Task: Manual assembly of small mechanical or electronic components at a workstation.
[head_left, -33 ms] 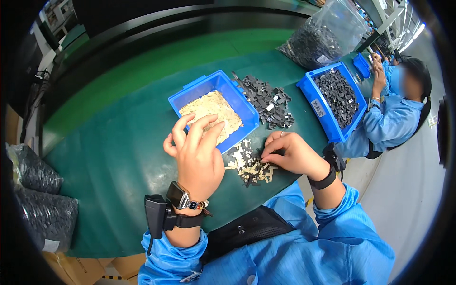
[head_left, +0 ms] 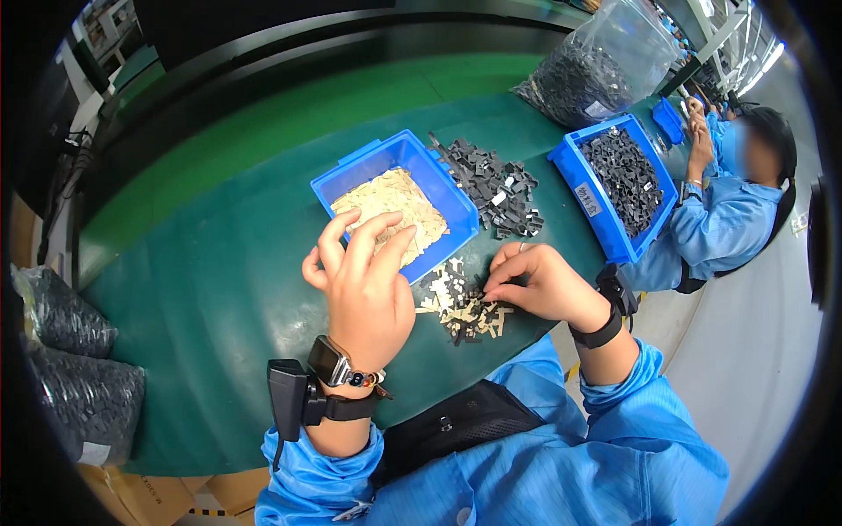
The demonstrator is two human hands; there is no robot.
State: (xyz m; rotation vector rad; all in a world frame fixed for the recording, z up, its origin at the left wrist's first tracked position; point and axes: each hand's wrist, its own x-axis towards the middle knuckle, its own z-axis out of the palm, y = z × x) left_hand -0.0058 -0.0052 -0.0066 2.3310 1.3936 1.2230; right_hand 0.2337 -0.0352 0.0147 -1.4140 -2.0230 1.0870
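as right hand [head_left: 542, 282] touches pieces [head_left: 465, 317], bin [head_left: 409, 152] beyond

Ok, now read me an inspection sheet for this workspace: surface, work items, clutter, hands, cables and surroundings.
Surface: green table, with glare patches.
Work items: blue box holding cream pieces; small mixed pile of cream and black pieces at its near side.
Clutter: loose black parts beside the box; blue tray of black parts; clear bag of dark parts beyond it.
Hands: left hand over the box, fingers spread; right hand at the mixed pile, thumb and finger close together, grip unclear.
Cables: dark cables at far left, beside the table.
Surroundings: co-worker in blue at right; cardboard boxes at lower left.
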